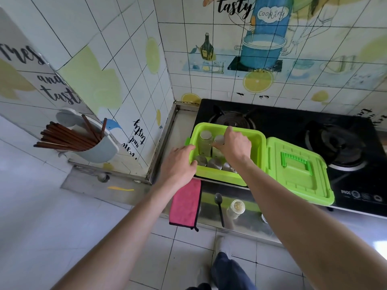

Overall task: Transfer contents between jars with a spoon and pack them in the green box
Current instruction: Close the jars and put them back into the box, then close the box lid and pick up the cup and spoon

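The green box [254,133] stands open on the black stove, and its lid [297,170] hangs flat to the right. Inside it are several lidded glass jars [205,141]. My right hand [235,146] reaches into the box and grips one jar [218,140] by its top. My left hand [179,164] holds the box's left rim, thumb inside. On the steel counter in front lie a black spoon [219,207] and an open jar [236,208] with yellowish contents.
A pink cloth [185,204] hangs over the counter edge by the spoon. The stove [314,126] has two burners behind and right of the box. A wall holder with chopsticks [69,137] is at the left. Tiled walls close the corner.
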The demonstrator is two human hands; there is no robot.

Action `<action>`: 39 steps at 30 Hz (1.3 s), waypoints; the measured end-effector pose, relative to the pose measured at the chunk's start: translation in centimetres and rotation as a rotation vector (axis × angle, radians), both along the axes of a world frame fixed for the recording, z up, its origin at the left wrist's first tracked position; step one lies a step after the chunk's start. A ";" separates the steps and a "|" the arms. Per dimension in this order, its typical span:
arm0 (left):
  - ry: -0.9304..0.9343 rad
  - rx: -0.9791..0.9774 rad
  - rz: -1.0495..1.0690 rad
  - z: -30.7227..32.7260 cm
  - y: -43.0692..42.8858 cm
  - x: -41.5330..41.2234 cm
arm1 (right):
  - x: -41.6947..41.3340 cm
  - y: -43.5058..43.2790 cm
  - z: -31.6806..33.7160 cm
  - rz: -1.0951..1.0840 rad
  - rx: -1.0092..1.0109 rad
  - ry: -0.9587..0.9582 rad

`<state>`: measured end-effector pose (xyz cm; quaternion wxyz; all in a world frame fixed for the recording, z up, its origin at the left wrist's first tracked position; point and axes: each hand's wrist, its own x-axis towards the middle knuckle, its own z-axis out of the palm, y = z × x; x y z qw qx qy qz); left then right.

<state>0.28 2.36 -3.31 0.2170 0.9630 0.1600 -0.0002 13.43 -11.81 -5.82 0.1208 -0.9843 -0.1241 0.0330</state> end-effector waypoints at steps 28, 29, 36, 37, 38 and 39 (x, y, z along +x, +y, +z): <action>-0.039 0.000 0.008 -1.6 -1.2 -1.1 | -6.0 -15.0 0.6 -0.066 0.168 -0.186; -0.038 0.002 0.005 -1.8 -1.1 -1.1 | -6.5 -15.9 0.3 -0.082 0.164 -0.174; -0.006 0.003 -0.005 -2.1 -1.5 -1.3 | -9.2 -19.1 -1.0 -0.090 0.079 -0.043; 0.001 0.003 -0.009 -2.1 -1.6 -1.4 | -9.4 -19.1 -1.0 -0.095 0.057 -0.025; 0.008 0.000 -0.013 -2.2 -1.6 -1.5 | -9.5 -19.0 -1.0 -0.101 0.037 -0.014; 0.011 -0.002 -0.019 -2.2 -1.6 -1.5 | -9.5 -18.8 -1.1 -0.106 0.023 -0.008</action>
